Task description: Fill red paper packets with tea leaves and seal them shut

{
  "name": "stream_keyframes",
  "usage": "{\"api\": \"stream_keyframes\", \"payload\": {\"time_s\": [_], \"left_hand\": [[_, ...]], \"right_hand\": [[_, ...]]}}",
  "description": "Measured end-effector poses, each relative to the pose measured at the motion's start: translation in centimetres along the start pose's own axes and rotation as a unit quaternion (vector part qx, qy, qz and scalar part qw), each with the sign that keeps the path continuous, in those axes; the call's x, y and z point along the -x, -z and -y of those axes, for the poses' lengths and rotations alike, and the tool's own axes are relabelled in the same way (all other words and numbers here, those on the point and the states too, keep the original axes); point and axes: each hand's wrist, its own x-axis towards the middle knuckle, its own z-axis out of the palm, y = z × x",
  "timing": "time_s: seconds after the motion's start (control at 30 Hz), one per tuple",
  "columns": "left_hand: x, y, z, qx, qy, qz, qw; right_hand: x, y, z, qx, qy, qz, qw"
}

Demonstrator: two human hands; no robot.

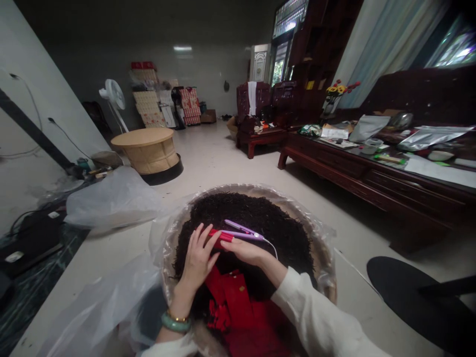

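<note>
In the head view, a small shiny red packet [223, 237] is held level over a round basket. My left hand [196, 257] has its fingers laid over the packet's left end, thumb on the near side. At the right end, my right hand [243, 250] grips it, thumb on top. Just beyond lies a purple hair straightener [245, 233] with its jaws apart and a white cord. Dark, loose tea-like leaves [238, 206] fill the basket [327, 267], which is lined with clear plastic. Flat red packets [236, 295] and small red scraps lie on the near side.
Crumpled clear plastic bags [115, 198] lie left of the basket. A black round stand base [412, 282] is on the floor at right, near the cord. Farther off are a long dark wooden table [357, 173] with clutter, a round wood-topped drum [148, 148] and a white fan [113, 94].
</note>
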Motion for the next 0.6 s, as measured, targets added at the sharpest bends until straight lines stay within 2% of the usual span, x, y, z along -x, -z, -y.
{"api": "stream_keyframes", "payload": {"time_s": [0.1,0.2,0.33,0.43,0.53,0.6], "left_hand": [[0.4,-0.5,0.4,0.005,0.003,0.010,1.000],[0.5,-0.4,0.5,-0.004,-0.005,0.017,1.000],[0.4,0.3,-0.2,-0.052,0.006,0.023,0.998],[0.4,0.4,-0.5,-0.065,0.038,0.040,0.996],[0.7,-0.2,-0.1,-0.043,0.063,0.042,0.996],[1.1,-0.7,0.6,-0.011,0.066,0.019,0.998]], "right_hand": [[-0.5,-0.1,-1.3,-0.080,-0.004,-0.021,0.997],[-0.8,-0.1,-2.1,-0.093,-0.007,-0.017,0.995],[-1.0,-0.4,-2.1,-0.066,-0.017,0.001,0.998],[-1.1,-1.1,-1.5,-0.009,-0.033,-0.010,0.999],[-1.6,-1.9,-1.2,0.030,-0.033,-0.016,0.999],[-1.9,-2.1,-1.2,0.033,-0.025,-0.003,0.999]]}}
